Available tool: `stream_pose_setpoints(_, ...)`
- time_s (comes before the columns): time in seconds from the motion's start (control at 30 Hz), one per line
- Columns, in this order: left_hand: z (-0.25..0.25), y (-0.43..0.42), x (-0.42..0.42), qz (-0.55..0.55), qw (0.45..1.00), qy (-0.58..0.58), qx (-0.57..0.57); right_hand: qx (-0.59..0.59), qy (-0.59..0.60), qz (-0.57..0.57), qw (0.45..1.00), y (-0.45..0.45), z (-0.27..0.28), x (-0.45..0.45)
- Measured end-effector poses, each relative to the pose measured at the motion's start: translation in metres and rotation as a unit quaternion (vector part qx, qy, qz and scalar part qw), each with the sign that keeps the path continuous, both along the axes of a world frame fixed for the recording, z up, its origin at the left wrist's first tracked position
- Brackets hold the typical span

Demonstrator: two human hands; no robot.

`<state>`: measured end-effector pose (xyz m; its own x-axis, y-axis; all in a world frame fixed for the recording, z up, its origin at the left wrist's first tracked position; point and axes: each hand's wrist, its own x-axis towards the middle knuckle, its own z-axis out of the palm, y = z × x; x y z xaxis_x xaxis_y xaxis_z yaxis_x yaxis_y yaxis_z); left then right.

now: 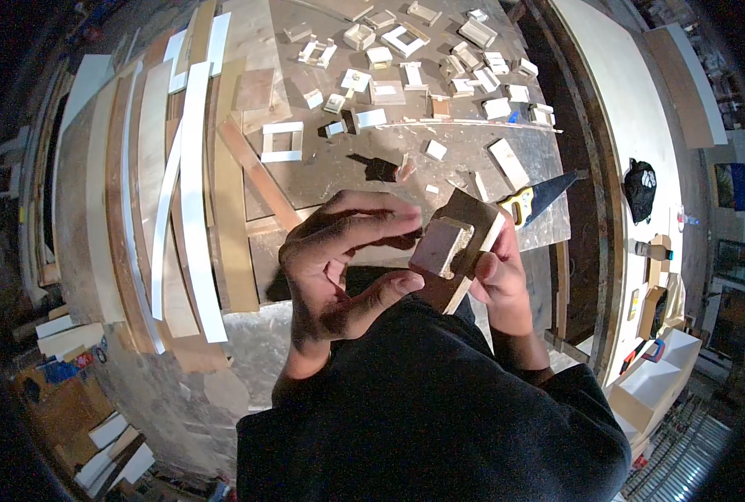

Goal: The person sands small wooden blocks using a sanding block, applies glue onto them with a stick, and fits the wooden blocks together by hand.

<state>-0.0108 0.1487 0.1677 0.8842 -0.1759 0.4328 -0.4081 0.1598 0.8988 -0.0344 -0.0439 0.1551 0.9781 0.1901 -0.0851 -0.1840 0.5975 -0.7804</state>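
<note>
My right hand grips a flat wooden board by its right edge, holding it tilted in front of my chest. On the board's face sits a smaller wooden block with rough, pale edges; whether it is fixed there I cannot tell. My left hand is just left of the block, thumb and fingers curved and spread with a gap between them. A handsaw with a yellow handle and dark blade lies on the worktable beyond my right hand.
Small wooden frames and blocks, such as a square frame, are scattered over the worktable. Long white strips and boards lie at the left. A pale bench at the right holds a black bundle and a white open box.
</note>
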Motion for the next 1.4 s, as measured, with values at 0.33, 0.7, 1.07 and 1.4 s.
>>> stream_pose_setpoints(0.33,0.012,-0.009,-0.007,0.043,0.995,-0.048,0.077,-0.087,-0.042,0.011,0.995,-0.008,0.006,0.003)
stream_pose_setpoints(0.7,0.014,-0.011,-0.008,0.046,0.994,-0.048,0.091,-0.089,-0.055,0.001,0.995,-0.01,0.004,0.001)
stream_pose_setpoints(1.07,0.013,-0.016,-0.003,0.043,0.993,-0.046,0.096,-0.078,-0.057,0.001,0.995,-0.012,-0.001,0.004)
stream_pose_setpoints(1.4,0.013,-0.02,-0.008,0.06,0.992,-0.01,0.11,-0.046,-0.008,-0.061,0.997,-0.002,0.004,0.006)
